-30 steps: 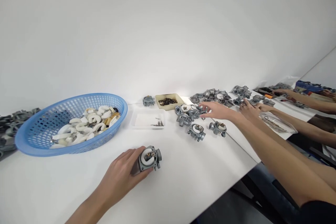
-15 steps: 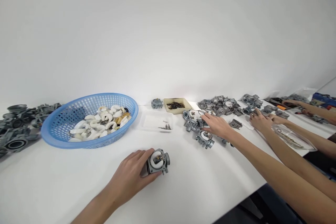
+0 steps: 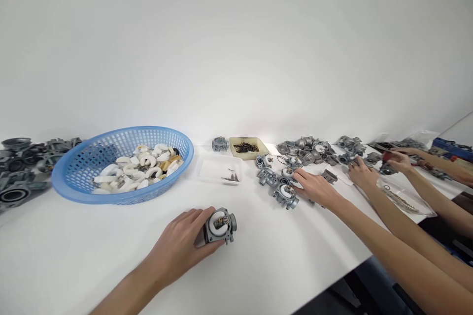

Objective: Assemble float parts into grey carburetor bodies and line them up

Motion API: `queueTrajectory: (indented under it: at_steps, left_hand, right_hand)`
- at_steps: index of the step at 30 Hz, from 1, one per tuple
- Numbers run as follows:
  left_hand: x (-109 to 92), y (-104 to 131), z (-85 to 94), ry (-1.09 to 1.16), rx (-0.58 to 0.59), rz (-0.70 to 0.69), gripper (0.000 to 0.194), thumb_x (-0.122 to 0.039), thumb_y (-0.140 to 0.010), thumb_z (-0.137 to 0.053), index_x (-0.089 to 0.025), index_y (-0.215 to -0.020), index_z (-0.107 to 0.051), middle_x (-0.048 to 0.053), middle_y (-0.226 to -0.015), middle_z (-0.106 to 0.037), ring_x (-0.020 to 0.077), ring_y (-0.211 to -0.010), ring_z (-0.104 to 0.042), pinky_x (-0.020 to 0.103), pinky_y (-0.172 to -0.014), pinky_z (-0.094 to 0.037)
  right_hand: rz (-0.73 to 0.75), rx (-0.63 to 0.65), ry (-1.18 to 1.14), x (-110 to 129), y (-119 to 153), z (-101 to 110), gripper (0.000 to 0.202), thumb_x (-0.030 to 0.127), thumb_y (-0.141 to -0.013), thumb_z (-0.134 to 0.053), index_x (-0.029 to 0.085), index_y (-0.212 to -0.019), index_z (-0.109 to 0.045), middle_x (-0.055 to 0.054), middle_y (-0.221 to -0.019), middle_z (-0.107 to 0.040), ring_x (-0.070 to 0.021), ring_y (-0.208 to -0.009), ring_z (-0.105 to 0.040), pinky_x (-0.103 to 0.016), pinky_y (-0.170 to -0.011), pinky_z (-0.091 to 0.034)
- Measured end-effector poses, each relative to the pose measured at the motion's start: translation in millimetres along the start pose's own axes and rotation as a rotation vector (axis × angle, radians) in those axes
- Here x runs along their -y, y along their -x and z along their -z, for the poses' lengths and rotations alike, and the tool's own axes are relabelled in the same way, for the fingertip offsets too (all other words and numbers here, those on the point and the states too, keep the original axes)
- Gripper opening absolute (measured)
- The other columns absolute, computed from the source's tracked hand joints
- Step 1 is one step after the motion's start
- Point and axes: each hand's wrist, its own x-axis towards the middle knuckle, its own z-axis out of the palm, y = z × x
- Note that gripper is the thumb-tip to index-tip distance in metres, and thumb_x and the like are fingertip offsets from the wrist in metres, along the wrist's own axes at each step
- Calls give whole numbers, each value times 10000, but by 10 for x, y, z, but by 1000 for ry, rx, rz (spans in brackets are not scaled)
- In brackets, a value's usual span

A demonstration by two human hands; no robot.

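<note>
Greys and whites throughout, with one strong blue.
Table (image 3: 258, 270) plain white; wall (image 3: 229, 39) off-white to pale grey, unpatterned. Near centre, carburetor body (image 3: 231, 226) dull grey, its float (image 3: 214, 229) white, a brass-gold fitting (image 3: 220, 220) in the middle. Left, basket (image 3: 68, 193) mid-blue, sides patterned with a grid of small holes; float pile (image 3: 129, 170) inside mostly white and cream, some pieces (image 3: 164, 164) mustard yellow, one piece (image 3: 176, 151) black. Far left, metal parts (image 3: 22, 179) grey, darker in the bores. Far centre, shallow tray (image 3: 207, 170) translucent white; tub (image 3: 260, 144) pale yellow, rings (image 3: 245, 147) inside black. Right, castings (image 3: 310, 150) mixed greys. Far right, blue item (image 3: 451, 147); red item (image 3: 387, 156) nearer.
</note>
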Motion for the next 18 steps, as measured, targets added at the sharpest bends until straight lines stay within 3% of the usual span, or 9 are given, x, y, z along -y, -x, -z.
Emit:
queueTrajectory:
  at_steps: [7,14,18]
  left_hand:
    - [20,-2,-17,16,-8,-4,461,-554,-959,-620,-303,-1337,-537,29,-1100,-724,250,-932,-702,367,-797,-553]
    - [44,4,-24,8,-13,-9,480,-548,-966,-612,-313,-1375,-528,45,-1147,-728,254,-962,-710,353,-798,-563]
    - [36,-8,-11,3,-16,-5,482,-566,-964,-607,-321,-1372,-531,38,-1134,-734,253,-947,-716,343,-775,-571]
  right_hand:
    - [5,-57,-89,-6,162,-9,180,297,-1011,-488,190,-1103,-600,-132,-1148,-688,-199,-732,-682,-259,-489,-415]
    - [-119,-53,-256,2,262,7,262,383,-1014,-493,207,-1143,-639,-132,-1226,-710,-213,-724,-719,-324,-630,-542]
    - [-194,5,-387,-124,198,138,294,373,-1001,-483,232,-1206,-640,-128,-1205,-729,-280,-932,-740,-385,-789,-578]
